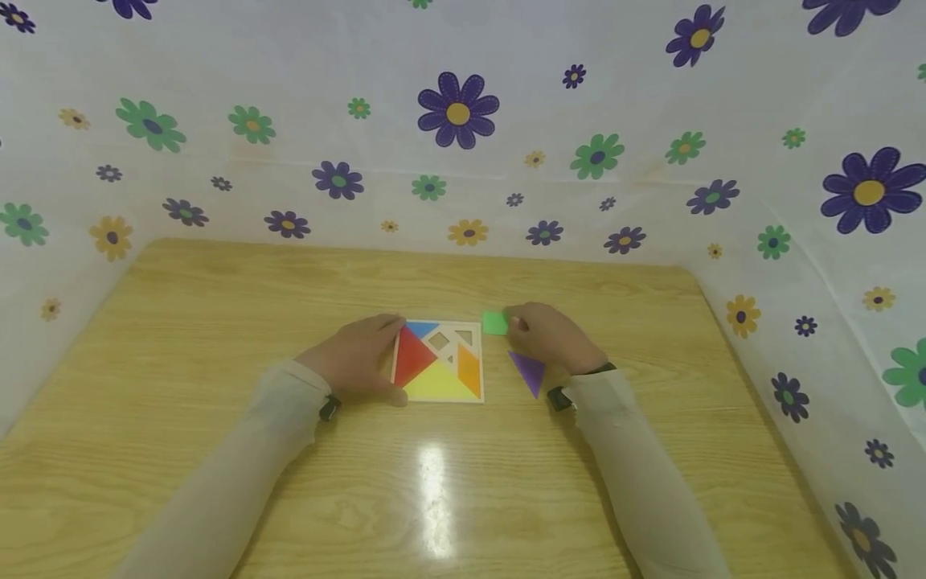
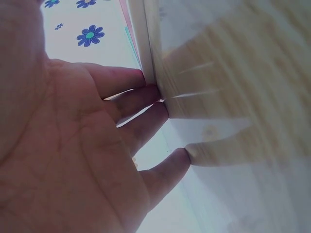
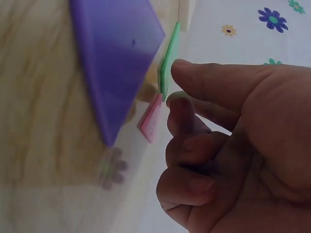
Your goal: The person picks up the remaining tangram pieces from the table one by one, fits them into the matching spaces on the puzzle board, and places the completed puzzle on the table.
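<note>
A square tangram board lies on the table with blue, red, yellow and orange pieces in it. Three of its slots show bare wood. My left hand rests along the board's left side, thumb at the near corner, fingers at the far one. In the left wrist view the fairly straight fingertips touch the table beside the board's edge. My right hand pinches a green square piece between thumb and forefinger, just right of the board; its other fingers curl inward. A purple triangle lies below that hand.
A small pink triangle lies near the green piece in the right wrist view; the right hand hides it from the head camera. The wood-grain table is bordered at the back and sides by a white flowered cloth.
</note>
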The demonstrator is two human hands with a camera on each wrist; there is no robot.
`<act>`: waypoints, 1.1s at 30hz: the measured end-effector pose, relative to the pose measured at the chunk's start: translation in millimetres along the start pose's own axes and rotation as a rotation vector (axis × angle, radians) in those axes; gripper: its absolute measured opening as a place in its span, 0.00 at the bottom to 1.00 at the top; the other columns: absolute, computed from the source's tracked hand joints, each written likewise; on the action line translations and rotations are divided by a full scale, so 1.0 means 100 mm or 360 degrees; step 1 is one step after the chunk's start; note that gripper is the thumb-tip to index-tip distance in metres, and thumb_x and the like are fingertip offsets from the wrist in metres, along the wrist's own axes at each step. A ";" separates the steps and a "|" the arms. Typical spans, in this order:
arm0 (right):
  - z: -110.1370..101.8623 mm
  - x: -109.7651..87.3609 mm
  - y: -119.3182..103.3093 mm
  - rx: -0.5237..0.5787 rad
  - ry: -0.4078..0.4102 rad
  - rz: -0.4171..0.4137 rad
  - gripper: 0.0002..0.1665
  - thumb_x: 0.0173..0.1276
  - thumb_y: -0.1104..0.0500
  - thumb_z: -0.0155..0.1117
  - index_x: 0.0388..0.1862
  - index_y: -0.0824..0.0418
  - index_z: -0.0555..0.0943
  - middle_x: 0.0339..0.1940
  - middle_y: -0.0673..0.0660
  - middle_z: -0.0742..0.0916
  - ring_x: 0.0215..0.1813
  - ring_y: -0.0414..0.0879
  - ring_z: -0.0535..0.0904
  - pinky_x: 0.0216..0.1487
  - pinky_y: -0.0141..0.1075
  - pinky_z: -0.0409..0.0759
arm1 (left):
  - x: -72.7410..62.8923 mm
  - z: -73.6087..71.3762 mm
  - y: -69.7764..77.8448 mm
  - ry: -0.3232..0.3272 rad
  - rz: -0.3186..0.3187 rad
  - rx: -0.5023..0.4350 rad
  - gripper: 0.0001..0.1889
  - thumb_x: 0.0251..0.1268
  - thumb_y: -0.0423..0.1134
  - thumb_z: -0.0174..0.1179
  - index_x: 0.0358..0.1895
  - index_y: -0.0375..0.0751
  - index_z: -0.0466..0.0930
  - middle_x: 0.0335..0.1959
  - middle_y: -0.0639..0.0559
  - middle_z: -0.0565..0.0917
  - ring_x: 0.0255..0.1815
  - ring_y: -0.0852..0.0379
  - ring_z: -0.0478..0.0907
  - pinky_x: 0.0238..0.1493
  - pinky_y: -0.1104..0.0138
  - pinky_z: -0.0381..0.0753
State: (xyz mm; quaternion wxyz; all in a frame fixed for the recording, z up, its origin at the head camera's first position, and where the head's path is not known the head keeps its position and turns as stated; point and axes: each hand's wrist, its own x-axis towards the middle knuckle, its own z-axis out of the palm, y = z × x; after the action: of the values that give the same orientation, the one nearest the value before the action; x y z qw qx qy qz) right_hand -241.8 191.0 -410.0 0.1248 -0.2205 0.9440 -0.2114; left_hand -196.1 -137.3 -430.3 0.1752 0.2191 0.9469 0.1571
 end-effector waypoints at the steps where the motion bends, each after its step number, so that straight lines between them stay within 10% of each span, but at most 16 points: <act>1: 0.00 0.00 0.00 0.0005 -0.0005 0.0003 0.08 0.75 0.62 0.53 0.40 0.57 0.81 0.25 0.51 0.77 0.33 0.47 0.74 0.37 0.39 0.76 | 0.00 0.00 0.00 -0.0001 -0.0002 0.0004 0.64 0.47 0.68 0.75 0.84 0.43 0.51 0.84 0.47 0.57 0.83 0.43 0.53 0.81 0.49 0.58; 12: 0.02 -0.03 -0.08 0.0120 -0.0025 0.0190 0.24 0.67 0.62 0.61 0.62 0.67 0.80 0.53 0.62 0.86 0.51 0.53 0.82 0.57 0.48 0.82 | -0.02 -0.02 0.02 -0.0001 -0.0006 -0.0002 0.65 0.46 0.67 0.76 0.84 0.41 0.52 0.83 0.44 0.58 0.83 0.41 0.55 0.80 0.48 0.58; 33: -0.02 -0.07 -0.04 0.0211 0.0145 0.0302 0.12 0.70 0.62 0.54 0.50 0.61 0.78 0.49 0.61 0.85 0.46 0.54 0.80 0.53 0.47 0.82 | 0.01 0.00 0.01 0.0014 0.0004 0.0006 0.64 0.46 0.68 0.76 0.83 0.42 0.53 0.83 0.46 0.58 0.82 0.42 0.56 0.80 0.48 0.59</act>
State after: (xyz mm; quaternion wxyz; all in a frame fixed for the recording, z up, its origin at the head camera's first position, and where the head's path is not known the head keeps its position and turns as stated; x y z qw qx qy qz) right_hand -235.3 191.9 -405.3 0.1156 -0.1116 0.9493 -0.2703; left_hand -196.9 -136.0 -430.0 0.1705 0.2200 0.9476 0.1566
